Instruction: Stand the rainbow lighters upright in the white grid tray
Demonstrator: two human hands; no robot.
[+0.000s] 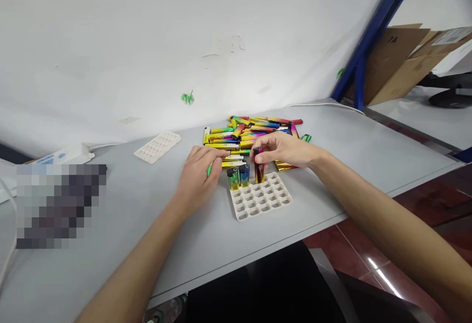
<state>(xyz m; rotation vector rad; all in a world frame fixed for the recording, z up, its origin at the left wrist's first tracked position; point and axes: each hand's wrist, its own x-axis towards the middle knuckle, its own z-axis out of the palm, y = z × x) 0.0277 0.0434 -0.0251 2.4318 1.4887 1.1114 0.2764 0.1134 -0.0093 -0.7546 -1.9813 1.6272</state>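
Pinched upright in my right hand is a shiny red-and-gold lighter, its lower end at the back row of a white tray full of slots. Two metallic lighters, one green and one blue, stand in that row to its left. My left hand lies at the near left edge of a heap of shiny lighters, fingers curled against a lighter. A bit of green shows between its thumb and fingers; the rest is hidden.
A second white slotted tray lies on the grey table at the left. Near the left edge are a white box and a blurred-out patch. A blue metal frame and cardboard boxes stand at the right. A white wall rises behind.
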